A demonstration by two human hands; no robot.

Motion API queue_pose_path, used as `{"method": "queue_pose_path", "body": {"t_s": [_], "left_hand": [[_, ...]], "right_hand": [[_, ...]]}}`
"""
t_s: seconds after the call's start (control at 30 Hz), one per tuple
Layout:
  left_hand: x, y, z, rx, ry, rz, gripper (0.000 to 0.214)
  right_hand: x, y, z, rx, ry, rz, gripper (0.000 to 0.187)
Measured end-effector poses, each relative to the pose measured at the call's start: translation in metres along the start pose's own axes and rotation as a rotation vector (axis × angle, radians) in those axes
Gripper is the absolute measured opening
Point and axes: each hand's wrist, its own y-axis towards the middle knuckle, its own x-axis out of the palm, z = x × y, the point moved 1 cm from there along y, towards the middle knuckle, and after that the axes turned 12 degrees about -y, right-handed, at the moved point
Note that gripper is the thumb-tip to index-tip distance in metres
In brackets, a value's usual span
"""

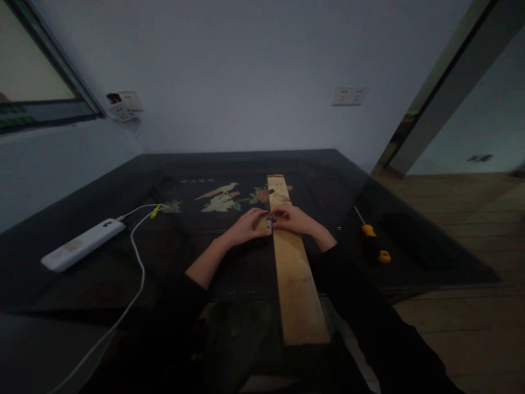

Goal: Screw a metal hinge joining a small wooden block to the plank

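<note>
Both arms (209, 257), in long black sleeves (361, 295), reach forward and converge; the bare left hand (247, 225) and bare right hand (298, 220) nearly meet, fingers (280, 209) bent toward each other.

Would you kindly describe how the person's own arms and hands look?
The bare left hand and bare right hand are ungloved. The black fabric left sleeve and matching right sleeve stop short of the hands; no markings or jewellery can be made out.

Wall socket (350, 96) and white cable (143, 272)
</note>
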Motion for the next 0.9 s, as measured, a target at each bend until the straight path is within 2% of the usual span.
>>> {"method": "queue_pose_path", "body": {"t_s": [0.13, 0.53, 0.73, 0.9], "left_hand": [[0.001, 0.000, -0.001, -0.025, 0.008, -0.011, 0.058], [0.002, 0.002, -0.010, 0.025, 0.097, -0.039, 0.058], [0.001, 0.002, -0.011, 0.038, 0.134, -0.051, 0.061], [0.001, 0.002, -0.008, 0.034, 0.144, -0.044, 0.059]], "right_hand": [[0.000, 0.000, 0.000, -0.029, -0.027, -0.002, 0.037], [-0.001, 0.000, -0.001, -0.003, -0.129, -0.013, 0.039], [0.009, 0.000, 0.003, -0.025, -0.199, 0.063, 0.040], [0.013, 0.000, 0.002, -0.033, -0.216, 0.076, 0.039]]}}
